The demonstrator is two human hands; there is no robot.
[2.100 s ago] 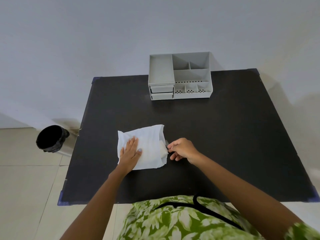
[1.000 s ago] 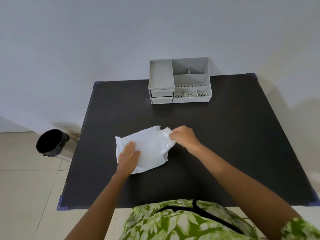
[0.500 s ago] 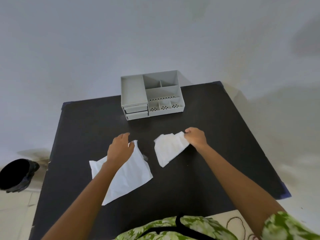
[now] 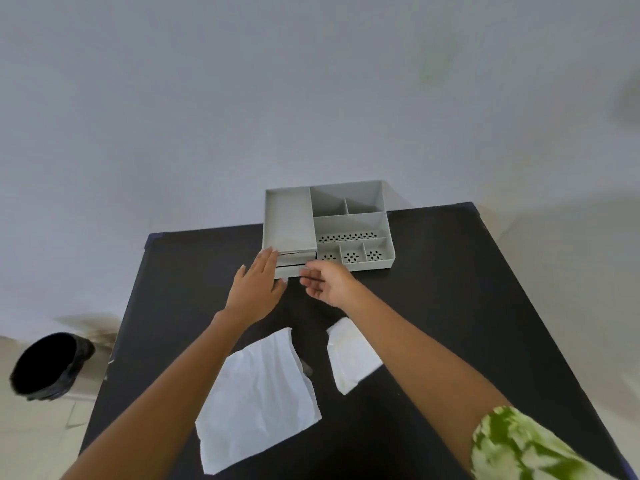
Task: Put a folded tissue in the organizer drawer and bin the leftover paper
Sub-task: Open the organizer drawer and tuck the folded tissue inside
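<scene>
Both hands reach the grey organizer [image 4: 346, 223] at the desk's [image 4: 485, 306] far edge. The left hand [image 4: 258, 287] lies flat, fingers spread, at its drawers [image 4: 294, 263]; the right hand [image 4: 330, 282] is open, empty. The tissue [image 4: 351, 356] and paper [image 4: 258, 396] lie nearer; the bin [image 4: 48, 365] stands on the floor, left.

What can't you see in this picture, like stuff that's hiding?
- Inside the organizer drawers: shut fronts and the left hand hide it, head view.
- Bottom of the black bin: too dark.
- Under the big paper and the folded tissue: covered; the right arm hides the tissue's edge.
- Right hand: palm hidden.
</scene>
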